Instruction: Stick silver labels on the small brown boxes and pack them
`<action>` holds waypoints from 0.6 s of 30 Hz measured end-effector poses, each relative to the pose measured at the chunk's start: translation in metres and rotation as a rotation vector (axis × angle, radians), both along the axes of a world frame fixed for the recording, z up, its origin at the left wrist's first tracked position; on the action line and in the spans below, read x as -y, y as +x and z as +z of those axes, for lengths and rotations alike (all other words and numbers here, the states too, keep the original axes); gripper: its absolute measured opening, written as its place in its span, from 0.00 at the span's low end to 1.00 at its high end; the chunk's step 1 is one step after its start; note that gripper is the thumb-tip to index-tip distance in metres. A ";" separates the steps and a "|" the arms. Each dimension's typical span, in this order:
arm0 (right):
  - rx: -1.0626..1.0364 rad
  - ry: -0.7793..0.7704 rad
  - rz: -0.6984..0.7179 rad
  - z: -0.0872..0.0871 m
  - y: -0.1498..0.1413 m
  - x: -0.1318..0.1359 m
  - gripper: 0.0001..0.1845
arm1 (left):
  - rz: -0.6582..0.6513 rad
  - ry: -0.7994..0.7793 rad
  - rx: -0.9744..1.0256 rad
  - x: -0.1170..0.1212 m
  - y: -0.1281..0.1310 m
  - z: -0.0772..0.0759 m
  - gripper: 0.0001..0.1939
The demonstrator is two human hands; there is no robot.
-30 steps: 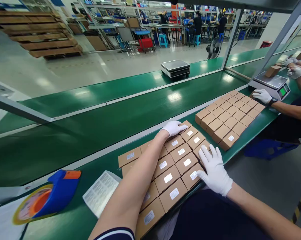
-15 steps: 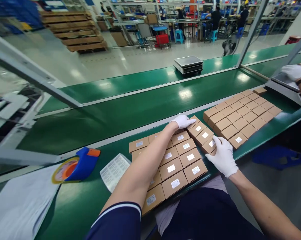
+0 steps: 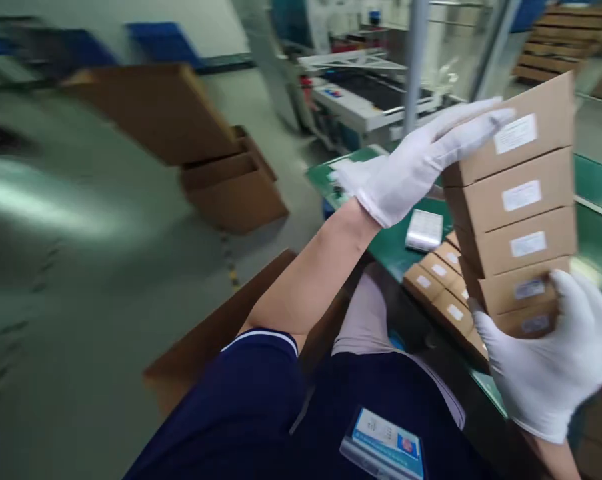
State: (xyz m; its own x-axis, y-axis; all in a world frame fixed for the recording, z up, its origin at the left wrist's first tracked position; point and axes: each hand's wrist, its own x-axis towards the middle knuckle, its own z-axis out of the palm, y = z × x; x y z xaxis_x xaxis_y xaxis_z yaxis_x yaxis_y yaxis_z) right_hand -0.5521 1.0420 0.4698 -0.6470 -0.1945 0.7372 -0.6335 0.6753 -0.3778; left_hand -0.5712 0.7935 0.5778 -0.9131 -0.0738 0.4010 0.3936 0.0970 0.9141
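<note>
A column of several small brown cardboard boxes [image 3: 555, 177], each with a white label, is held up in the air between my two gloved hands. My left hand [image 3: 415, 160] lies against the top end of the column with its fingers stretched along it. Cupped round the bottom boxes is my right hand [image 3: 555, 360], thumb on one side and fingers on the other. The column tilts slightly. Behind and below it, more labelled boxes [image 3: 431, 287] sit in rows on the green table [image 3: 395, 257], partly hidden by the column.
A large open carton [image 3: 215, 327] stands low at my left, partly behind my left arm. Farther off on the floor is another open carton [image 3: 235, 197]. A pale stack of label sheets [image 3: 425, 230] lies on the table. Metal posts [image 3: 415, 60] and a machine [image 3: 355, 100] stand beyond.
My view has swung left. The row of boxes my hands were around on the table is now lifted off it and upright between them.
</note>
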 end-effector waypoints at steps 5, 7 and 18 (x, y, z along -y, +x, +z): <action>0.201 -0.066 0.682 -0.072 0.057 0.188 0.40 | 0.895 0.059 0.031 0.162 0.157 -0.094 0.17; 0.326 -0.052 0.860 -0.111 0.092 0.254 0.42 | 1.172 0.027 0.078 0.214 0.217 -0.135 0.20; 0.859 0.304 1.022 -0.257 0.182 0.324 0.46 | 1.494 0.348 0.692 0.266 0.348 -0.325 0.25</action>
State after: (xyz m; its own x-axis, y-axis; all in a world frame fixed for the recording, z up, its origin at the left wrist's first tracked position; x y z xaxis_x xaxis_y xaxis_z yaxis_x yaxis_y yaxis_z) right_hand -0.3701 0.7183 0.2126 -0.3465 -0.9378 0.0231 -0.5382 0.1786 -0.8236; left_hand -0.2227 0.5271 0.2526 0.0488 -0.9700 -0.2383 -0.3068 -0.2417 0.9206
